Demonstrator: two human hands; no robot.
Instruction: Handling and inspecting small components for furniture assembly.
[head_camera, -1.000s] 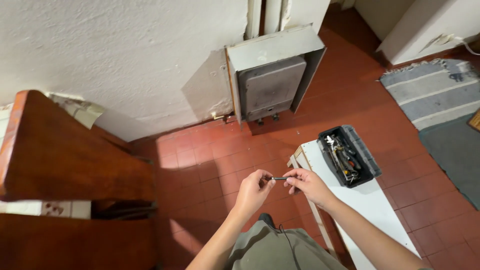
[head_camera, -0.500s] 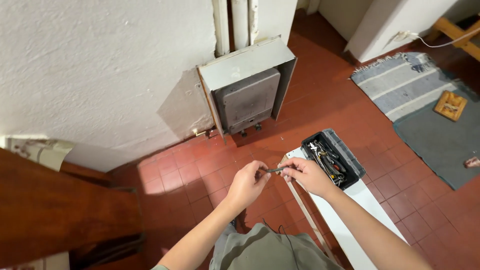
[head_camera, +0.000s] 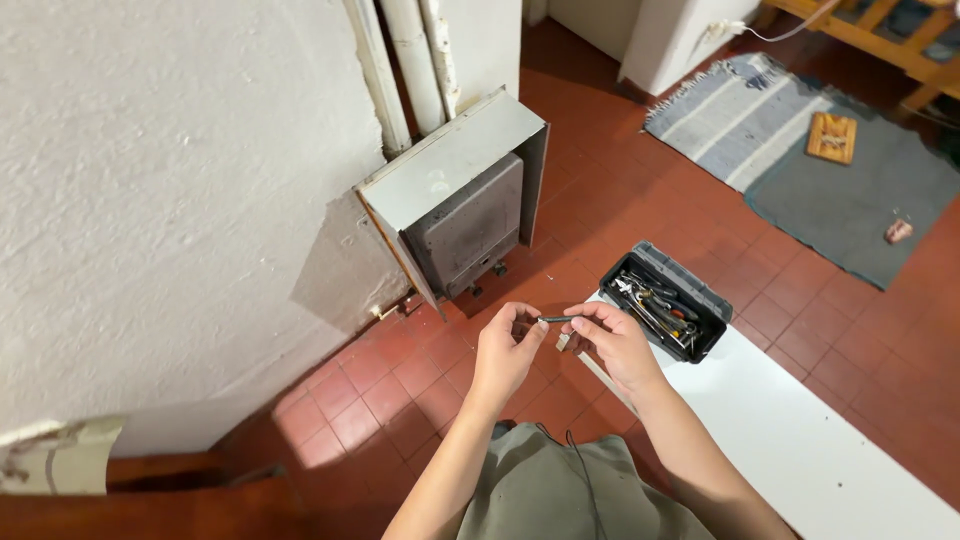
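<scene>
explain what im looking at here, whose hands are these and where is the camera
The camera sits on a person's head and looks down, so the two bare arms reaching up from the bottom of the picture are that person's own. The left hand and the right hand together pinch a small thin dark rod, one at each end; what it is exactly is too small to tell. Below is a red tiled floor. To the right a white board carries an open black toolbox full of tools. On the white wall hangs a grey metal box-shaped appliance with pipes above it. Further off lie a striped rug and a grey mat.
</scene>
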